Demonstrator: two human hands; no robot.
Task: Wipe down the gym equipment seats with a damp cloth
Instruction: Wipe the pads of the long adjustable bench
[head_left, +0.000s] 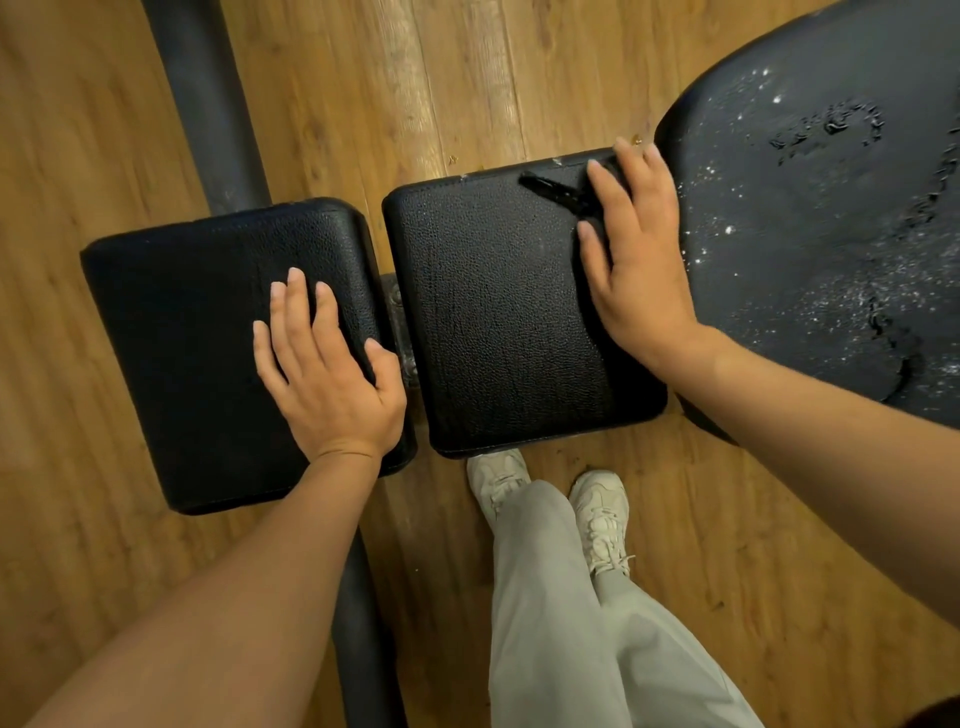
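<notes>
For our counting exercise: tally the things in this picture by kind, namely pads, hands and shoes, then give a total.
Black rectangular leather-look pads: 2, left one and right one
Large rounded black seat pad speckled with droplets: 1
Bare hands: 2, left and right
Pale lace-up shoes: 2
Total: 7

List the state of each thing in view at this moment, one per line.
left pad: dry-looking, left hand flat on it.
right pad: a dark strip lies near its far edge, right hand over that.
large seat: wet, beaded with droplets and smears.
left hand: fingers straight, resting, holding nothing.
right hand: fingers straight, pressing on the dark strip.
cloth: cannot tell whether the strip is it.
</notes>
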